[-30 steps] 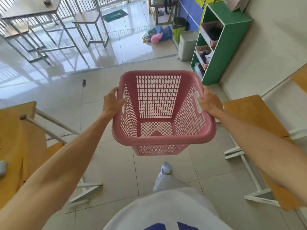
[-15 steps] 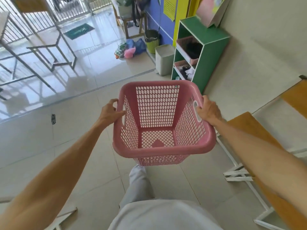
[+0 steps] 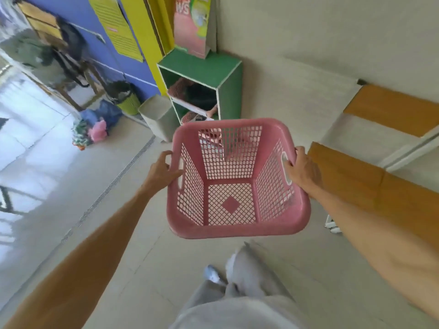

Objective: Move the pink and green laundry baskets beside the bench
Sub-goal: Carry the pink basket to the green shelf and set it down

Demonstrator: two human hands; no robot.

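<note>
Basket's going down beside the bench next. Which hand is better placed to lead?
Right, probably. The right hand grips the pink basket on the side nearest the bench; the left hand holds the far handle, over open floor.

Pale tiled floor (image 3: 147, 245) meets a beige wall (image 3: 308, 39). A green shelf unit (image 3: 228, 91) stands against it. Blue wall (image 3: 99, 27) at left.

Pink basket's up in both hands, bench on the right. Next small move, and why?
Probably carry on a little toward the bench and lower the pink basket onto the bare floor beside it. The left hand and right hand hold its side handles, it is empty and clear of the floor, and the bench lies just to its right.
</note>
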